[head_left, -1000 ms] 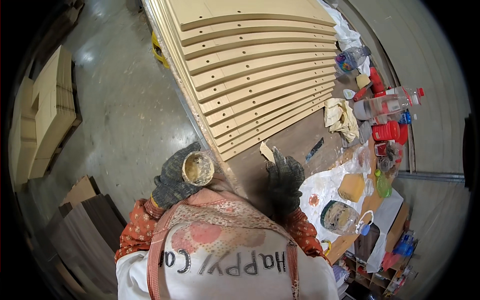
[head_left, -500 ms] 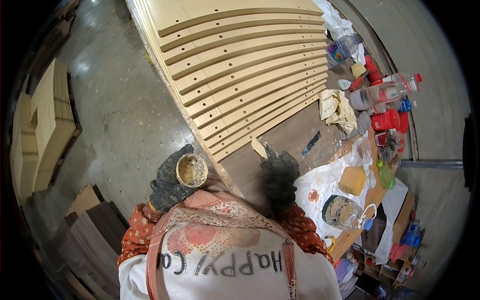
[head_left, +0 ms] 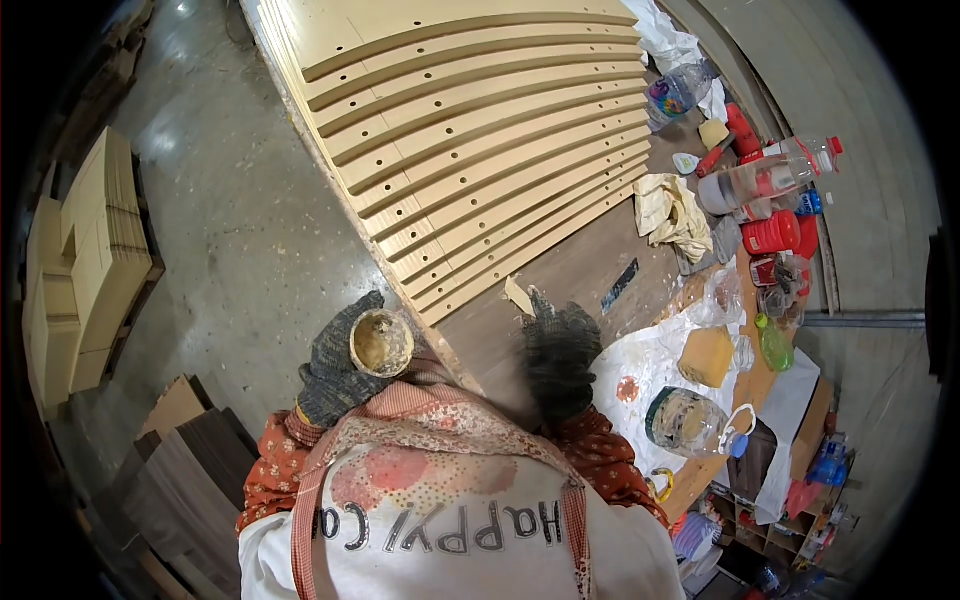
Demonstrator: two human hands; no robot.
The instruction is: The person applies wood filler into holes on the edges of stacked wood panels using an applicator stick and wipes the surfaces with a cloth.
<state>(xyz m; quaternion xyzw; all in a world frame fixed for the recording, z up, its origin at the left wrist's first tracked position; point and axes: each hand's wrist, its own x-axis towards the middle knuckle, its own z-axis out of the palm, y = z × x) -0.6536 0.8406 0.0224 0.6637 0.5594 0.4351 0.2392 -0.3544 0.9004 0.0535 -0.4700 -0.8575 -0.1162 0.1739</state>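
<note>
My left hand (head_left: pixel 336 368), in a dark knitted glove, is closed round a small round cup (head_left: pixel 381 343) with tan residue on its rim and inside. My right hand (head_left: pixel 562 365), gloved alike, is partly blurred. Its fingers are closed on a small flat beige scraper (head_left: pixel 519 296), whose tip points toward the boards; its handle is hidden by the glove. Just ahead lies a fanned stack of curved, pale yellow boards (head_left: pixel 480 205) with drilled holes along them. The nearest board is close to the scraper but appears apart from it.
A crumpled cream cloth (head_left: pixel 672 215) and a dark strip (head_left: pixel 620 285) lie on the brown tabletop (head_left: pixel 580 260). Clear bottles (head_left: pixel 690 422), red containers (head_left: pixel 770 232) and a yellow sponge (head_left: pixel 705 357) crowd the right side. More cut boards (head_left: pixel 100 260) are stacked on the floor at left.
The view has shifted slightly, so the boards appear a little lower and further left. Both hands keep their holds and hardly move.
</note>
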